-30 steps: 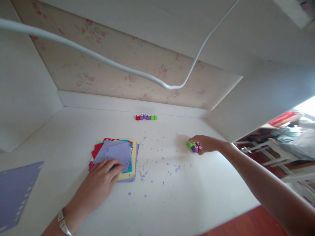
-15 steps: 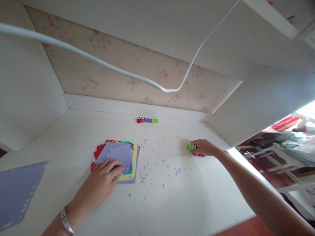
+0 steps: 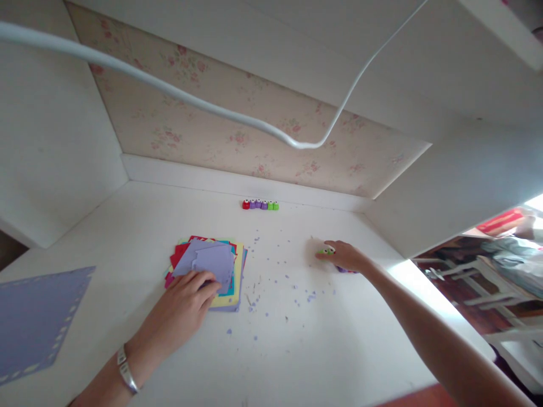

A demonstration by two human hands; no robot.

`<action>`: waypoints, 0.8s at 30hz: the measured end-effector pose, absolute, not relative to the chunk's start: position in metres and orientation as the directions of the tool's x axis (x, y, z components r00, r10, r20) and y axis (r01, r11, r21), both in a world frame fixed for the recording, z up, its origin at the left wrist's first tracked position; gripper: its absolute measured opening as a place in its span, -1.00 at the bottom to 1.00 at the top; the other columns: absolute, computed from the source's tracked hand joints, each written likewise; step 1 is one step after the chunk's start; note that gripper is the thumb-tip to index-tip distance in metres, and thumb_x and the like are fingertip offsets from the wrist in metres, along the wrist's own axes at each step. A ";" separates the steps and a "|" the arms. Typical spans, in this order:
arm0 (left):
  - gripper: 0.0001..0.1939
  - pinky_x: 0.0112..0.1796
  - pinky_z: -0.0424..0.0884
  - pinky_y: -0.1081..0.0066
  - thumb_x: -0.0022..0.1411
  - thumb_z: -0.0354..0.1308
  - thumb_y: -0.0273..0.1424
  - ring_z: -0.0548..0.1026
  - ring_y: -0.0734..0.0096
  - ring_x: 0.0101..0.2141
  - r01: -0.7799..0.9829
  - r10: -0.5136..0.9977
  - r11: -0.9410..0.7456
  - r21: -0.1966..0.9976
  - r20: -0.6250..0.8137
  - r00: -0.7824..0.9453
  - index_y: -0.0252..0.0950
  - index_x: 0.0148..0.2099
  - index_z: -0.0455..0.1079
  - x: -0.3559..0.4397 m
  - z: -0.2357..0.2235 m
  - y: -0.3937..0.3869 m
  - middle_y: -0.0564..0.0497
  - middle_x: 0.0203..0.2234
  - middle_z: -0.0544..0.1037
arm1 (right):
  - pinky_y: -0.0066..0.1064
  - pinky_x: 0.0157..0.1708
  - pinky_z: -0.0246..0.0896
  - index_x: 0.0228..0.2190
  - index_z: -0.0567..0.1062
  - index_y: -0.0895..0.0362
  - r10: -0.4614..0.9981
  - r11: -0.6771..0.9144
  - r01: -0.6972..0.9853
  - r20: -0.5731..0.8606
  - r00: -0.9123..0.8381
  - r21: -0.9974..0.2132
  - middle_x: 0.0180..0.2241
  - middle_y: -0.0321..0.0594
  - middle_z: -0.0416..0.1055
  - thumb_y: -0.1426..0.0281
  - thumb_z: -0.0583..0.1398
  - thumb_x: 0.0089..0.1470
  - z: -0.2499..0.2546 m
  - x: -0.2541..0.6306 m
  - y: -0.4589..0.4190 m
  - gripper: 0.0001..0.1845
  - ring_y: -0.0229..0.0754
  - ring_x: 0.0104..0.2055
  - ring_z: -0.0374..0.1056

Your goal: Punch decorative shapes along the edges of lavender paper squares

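Observation:
My left hand point(image 3: 189, 302) lies on the near left part of a stack of coloured paper, its fingers curled together at the edge of a small purple paper sheet point(image 3: 216, 260). Beneath that sheet, red, blue and yellow paper point(image 3: 240, 271) fans out. Over to the right, my right hand point(image 3: 345, 255) has its thumb and fingers around small green paper punches point(image 3: 326, 251) with eye-like tops. Purple and red punches point(image 3: 348, 270) show just below this hand, partly hidden by it.
A row of small red, purple and green punches point(image 3: 260, 205) stands near the back ledge. Purple paper bits point(image 3: 311, 295) are scattered mid-table. At the left lies a large purple sheet point(image 3: 42, 316) with holes along its edge. A white cable point(image 3: 237, 117) hangs across the front.
My right hand has shifted over the cluster of punches, with its fingers now around the green ones and the red and purple ones mostly covered. My left hand stays on the paper. The view has shifted slightly.

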State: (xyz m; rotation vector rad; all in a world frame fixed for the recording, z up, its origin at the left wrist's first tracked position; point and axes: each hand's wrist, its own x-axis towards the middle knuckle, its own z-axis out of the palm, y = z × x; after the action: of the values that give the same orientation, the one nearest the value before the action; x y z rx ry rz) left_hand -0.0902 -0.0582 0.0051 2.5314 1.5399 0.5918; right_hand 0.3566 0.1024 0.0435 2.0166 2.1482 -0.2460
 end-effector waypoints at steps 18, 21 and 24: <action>-0.75 -0.12 0.36 0.23 0.34 -0.03 -0.48 0.39 0.27 -0.15 0.823 0.871 -0.477 0.308 0.293 0.395 -0.19 -0.08 0.46 -0.089 0.009 -0.063 -0.03 -0.17 0.45 | -0.15 -0.10 0.27 0.09 0.40 0.10 0.980 -0.013 0.999 -0.198 0.020 0.036 0.04 0.07 0.38 0.06 0.12 0.02 0.031 0.278 0.113 -0.36 0.14 0.01 0.38; -0.74 -0.11 0.36 0.22 0.34 -0.03 -0.50 0.39 0.26 -0.14 0.831 0.879 -0.465 0.307 0.273 0.391 -0.20 -0.08 0.46 -0.088 0.012 -0.064 -0.04 -0.16 0.45 | -0.15 -0.07 0.26 0.11 0.38 0.11 0.984 -0.008 1.000 -0.178 0.011 0.015 0.07 0.06 0.35 0.05 0.13 0.02 0.029 0.250 0.118 -0.33 0.14 0.03 0.36; -0.74 -0.10 0.35 0.19 0.33 -0.03 -0.52 0.38 0.24 -0.12 0.841 0.888 -0.450 0.299 0.246 0.388 -0.20 -0.08 0.45 -0.087 0.015 -0.065 -0.04 -0.15 0.45 | -0.16 -0.07 0.26 0.13 0.35 0.08 0.986 0.018 1.000 -0.164 -0.020 -0.015 0.11 0.05 0.31 0.02 0.13 0.02 0.027 0.216 0.126 -0.31 0.14 0.03 0.36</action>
State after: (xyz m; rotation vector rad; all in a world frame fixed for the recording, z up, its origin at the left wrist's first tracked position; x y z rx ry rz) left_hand -0.0867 -0.0652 0.0149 2.5100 1.5730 0.5657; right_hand 0.2165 0.1259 0.0274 2.1214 2.1620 -0.1913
